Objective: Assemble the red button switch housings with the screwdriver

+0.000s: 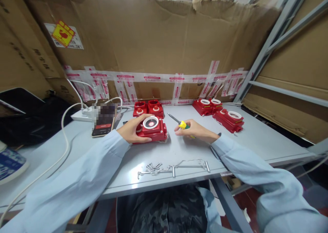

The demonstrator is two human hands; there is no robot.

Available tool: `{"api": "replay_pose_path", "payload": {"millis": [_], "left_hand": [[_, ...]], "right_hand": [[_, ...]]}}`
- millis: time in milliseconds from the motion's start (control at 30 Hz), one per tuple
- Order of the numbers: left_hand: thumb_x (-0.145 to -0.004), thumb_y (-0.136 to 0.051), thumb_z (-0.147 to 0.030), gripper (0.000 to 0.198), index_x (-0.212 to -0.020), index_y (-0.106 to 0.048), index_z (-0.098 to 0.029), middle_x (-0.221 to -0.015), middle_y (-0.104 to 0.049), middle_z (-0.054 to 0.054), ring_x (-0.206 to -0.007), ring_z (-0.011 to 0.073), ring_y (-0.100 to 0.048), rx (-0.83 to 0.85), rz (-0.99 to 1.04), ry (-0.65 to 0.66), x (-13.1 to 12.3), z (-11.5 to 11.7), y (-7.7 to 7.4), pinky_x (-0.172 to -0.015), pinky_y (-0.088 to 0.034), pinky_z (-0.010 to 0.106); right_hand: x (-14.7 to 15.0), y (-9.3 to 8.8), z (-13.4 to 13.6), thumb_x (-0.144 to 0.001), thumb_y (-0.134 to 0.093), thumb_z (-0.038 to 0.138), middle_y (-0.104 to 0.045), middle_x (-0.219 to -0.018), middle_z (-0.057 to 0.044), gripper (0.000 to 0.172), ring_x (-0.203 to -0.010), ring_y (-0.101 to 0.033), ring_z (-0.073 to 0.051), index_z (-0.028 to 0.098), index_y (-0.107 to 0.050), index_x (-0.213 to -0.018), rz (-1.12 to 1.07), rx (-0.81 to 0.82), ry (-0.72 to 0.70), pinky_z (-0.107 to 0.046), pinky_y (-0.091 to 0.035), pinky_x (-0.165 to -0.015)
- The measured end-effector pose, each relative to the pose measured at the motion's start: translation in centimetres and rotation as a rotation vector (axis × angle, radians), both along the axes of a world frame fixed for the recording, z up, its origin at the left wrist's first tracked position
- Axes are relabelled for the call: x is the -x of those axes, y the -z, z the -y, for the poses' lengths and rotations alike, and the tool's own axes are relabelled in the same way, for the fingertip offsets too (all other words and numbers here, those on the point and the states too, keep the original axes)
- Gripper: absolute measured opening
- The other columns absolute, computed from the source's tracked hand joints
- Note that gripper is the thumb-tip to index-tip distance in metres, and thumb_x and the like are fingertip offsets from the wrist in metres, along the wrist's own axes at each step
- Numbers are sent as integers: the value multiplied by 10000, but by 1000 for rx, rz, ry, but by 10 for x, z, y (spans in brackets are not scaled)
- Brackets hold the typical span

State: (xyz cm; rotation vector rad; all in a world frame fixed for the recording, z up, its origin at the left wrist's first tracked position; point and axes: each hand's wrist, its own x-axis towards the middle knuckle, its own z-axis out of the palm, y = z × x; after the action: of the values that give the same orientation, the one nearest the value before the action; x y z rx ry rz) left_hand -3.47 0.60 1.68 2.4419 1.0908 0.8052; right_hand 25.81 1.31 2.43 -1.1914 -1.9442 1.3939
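My left hand [135, 129] is wrapped round the left side of a red housing [159, 129] with a white ring and a dark round window on top. To its right, my right hand [194, 128] grips a screwdriver [182, 124] by its yellow and green handle, the metal shaft pointing up and left. The screwdriver tip is apart from the housing. Several small screws [154, 167] lie in a loose pile near the table's front edge. Beside them are thin metal rods with T-shaped ends [191, 166].
Two red housings [155, 108] stand behind my left hand, and several more with white rings [229, 119] sit at the right. A phone [104, 121] leans by a white power strip [83, 115] with cables at the left. Cardboard [159, 38] walls the back.
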Motion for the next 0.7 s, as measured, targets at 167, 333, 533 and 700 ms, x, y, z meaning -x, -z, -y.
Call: {"api": "replay_pose_path", "payload": {"millis": [167, 333, 533, 700], "left_hand": [[-662, -756, -417, 747, -1283, -426, -162, -1221, -608, 122, -1063, 274, -615, -54, 12, 28, -4, 6, -6, -932, -488, 367], [-677, -750, -386, 722, -1282, -419, -176, -1224, -602, 125, -1066, 265, -613, -113, 15, 41, -5, 6, -4, -927, -492, 390], [-692, -733, -376, 696, -1280, -434, -156, -1294, -566, 159, -1164, 290, -568, -198, -29, 48, -6, 7, -2, -989, -456, 430], [-697, -732, -383, 693, -1281, -434, -162, -1281, -579, 151, -1148, 281, -578, -210, -30, 47, -7, 7, -1, -984, -461, 423]], "right_hand": [[26, 6, 1, -667, -739, 446, -444, -482, 67, 358, -424, -389, -39, 145, -546, -645, -50, 83, -19, -191, -246, -399], [31, 11, 1, -719, -701, 376, -458, -432, 66, 283, -378, -387, -44, 148, -543, -659, -32, 61, 109, -189, -276, -378], [33, 18, 2, -714, -698, 343, -451, -439, 74, 246, -373, -377, -38, 139, -569, -669, -43, 12, 90, -187, -299, -376], [33, 21, 2, -717, -689, 367, -459, -451, 69, 273, -371, -382, -36, 144, -557, -634, -43, -27, 71, -184, -288, -364]]}}
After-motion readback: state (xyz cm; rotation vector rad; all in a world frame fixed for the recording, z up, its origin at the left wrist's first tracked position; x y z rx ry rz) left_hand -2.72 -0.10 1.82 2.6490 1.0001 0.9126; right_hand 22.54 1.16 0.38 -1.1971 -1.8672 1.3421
